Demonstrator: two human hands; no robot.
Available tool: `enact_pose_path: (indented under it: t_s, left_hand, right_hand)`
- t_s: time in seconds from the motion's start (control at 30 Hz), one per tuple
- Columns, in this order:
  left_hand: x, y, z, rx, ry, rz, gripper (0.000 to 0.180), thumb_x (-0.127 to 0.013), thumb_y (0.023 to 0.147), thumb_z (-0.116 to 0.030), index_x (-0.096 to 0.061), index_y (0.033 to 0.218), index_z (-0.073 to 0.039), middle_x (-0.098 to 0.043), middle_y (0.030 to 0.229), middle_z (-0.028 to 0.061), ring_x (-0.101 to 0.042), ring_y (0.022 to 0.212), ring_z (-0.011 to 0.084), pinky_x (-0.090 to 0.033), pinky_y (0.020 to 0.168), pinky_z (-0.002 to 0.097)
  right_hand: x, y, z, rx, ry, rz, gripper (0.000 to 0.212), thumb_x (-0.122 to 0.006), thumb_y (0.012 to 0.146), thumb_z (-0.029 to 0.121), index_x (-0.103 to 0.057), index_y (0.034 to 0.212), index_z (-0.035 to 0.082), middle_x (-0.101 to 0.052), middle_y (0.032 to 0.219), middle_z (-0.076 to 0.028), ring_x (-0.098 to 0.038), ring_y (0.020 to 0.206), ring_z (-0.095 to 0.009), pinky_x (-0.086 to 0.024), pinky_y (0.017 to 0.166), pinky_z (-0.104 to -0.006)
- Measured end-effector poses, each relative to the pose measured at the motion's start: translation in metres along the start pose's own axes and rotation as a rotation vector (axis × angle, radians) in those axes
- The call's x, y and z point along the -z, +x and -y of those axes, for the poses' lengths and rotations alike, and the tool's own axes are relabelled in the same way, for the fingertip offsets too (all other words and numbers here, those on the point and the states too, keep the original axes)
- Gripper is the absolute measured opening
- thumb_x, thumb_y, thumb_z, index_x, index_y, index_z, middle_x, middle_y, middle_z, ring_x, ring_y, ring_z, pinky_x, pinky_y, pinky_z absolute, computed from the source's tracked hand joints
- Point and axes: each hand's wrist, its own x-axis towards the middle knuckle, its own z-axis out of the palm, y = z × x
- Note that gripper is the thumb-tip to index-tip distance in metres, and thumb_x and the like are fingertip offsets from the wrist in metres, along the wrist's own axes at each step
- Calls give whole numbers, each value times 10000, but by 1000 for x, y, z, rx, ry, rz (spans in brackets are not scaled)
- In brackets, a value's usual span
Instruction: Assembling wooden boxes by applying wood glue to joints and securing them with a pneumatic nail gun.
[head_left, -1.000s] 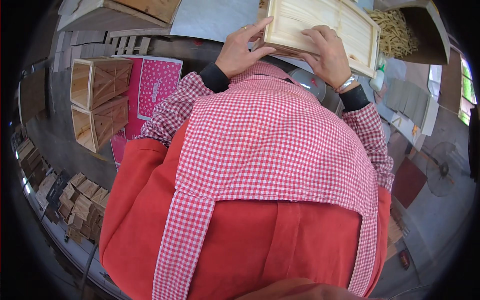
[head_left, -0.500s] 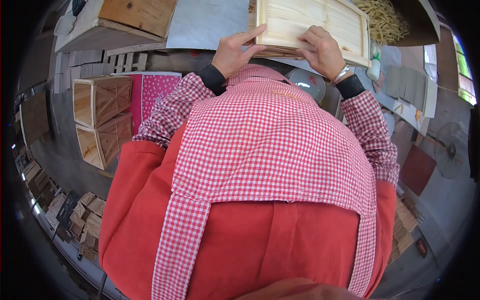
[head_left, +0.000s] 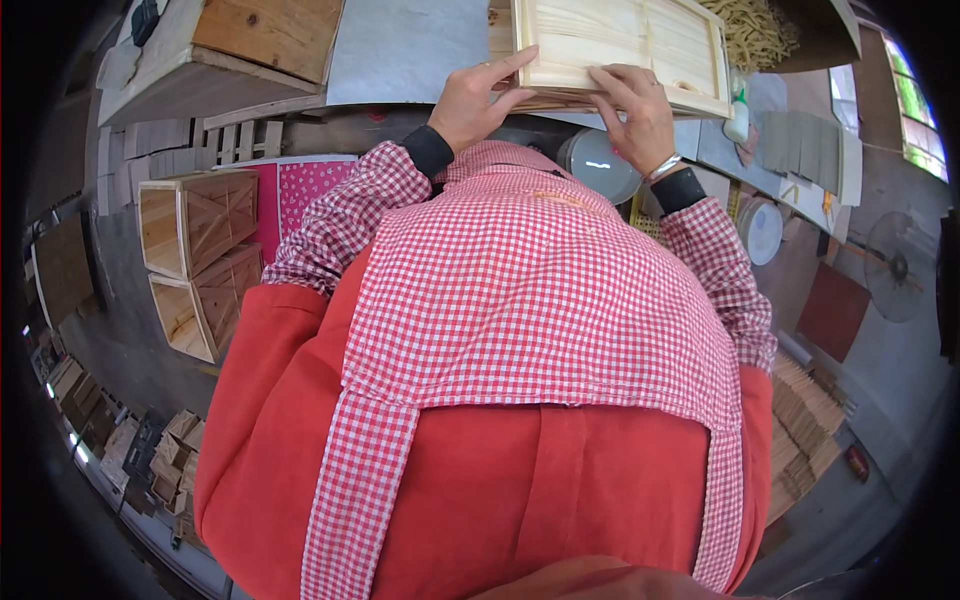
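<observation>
A pale wooden box (head_left: 610, 45) with a raised rim lies at the top middle, in front of my body. Its near left corner sits between the index finger and thumb of my left hand (head_left: 472, 108). Farther right, my right hand (head_left: 640, 118) pinches the near edge, fingers over the rim and thumb against the side below. Thin wood shows under that near edge, partly hidden by my hands. Beside the box's right end stands a small bottle (head_left: 738, 122) with a green top.
A large wooden crate (head_left: 265, 45) stands at the upper left, beside a grey sheet (head_left: 408, 50). Curly wood-coloured strands (head_left: 755, 35) fill a container at the upper right. Stacked small crates (head_left: 200, 225) are at left; a fan (head_left: 898, 266) stands far right.
My right hand has slid a little left along the near edge, its thumb now lower. The view has shifted slightly, and a round lidded tub has come into sight by my right sleeve.
</observation>
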Motion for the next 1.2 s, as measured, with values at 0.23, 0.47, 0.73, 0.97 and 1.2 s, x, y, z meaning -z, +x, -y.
enact_pose_path:
  t_s: [0.23,0.47,0.73,0.97,1.2]
  left_hand:
    - [2,3,0,-38,64,14,497,-727,804,-147,-582,1278,-139,-668,1051,176,-690,849,250,-556,728,314]
    - [19,9,-42,-110,473,-27,432,-721,772,-209,-619,1184,-128,-640,1020,97,-615,929,251,-489,787,373]
    - [-27,69,-87,-214,775,282,306,-716,684,-173,-659,965,-65,-571,860,82,-558,864,263,-441,790,399]
    - [-40,80,-92,-229,718,358,305,-710,723,-102,-677,1017,-27,-577,831,116,-566,812,304,-471,710,395]
    - [-41,81,-90,-187,839,422,310,-719,759,-131,-689,1059,-59,-576,827,100,-570,805,290,-481,701,387]
  right_hand:
    - [-5,3,-8,-23,-7,-24,267,-693,782,114,-669,1043,62,-639,1006,-107,-593,933,-291,-491,826,-380]
    - [2,14,-7,47,61,5,213,-684,775,107,-672,981,52,-640,977,-117,-599,917,-297,-493,794,-379]
    - [7,16,-32,70,103,98,112,-650,672,117,-579,733,56,-592,853,-97,-579,825,-279,-482,739,-392]
    - [20,-42,-54,-237,447,-386,230,-682,742,159,-656,944,53,-617,889,-109,-595,888,-285,-490,784,-366]
    - [39,-239,-86,-1261,204,-496,146,-599,832,127,-661,941,51,-623,849,-135,-622,772,-323,-497,682,-381]
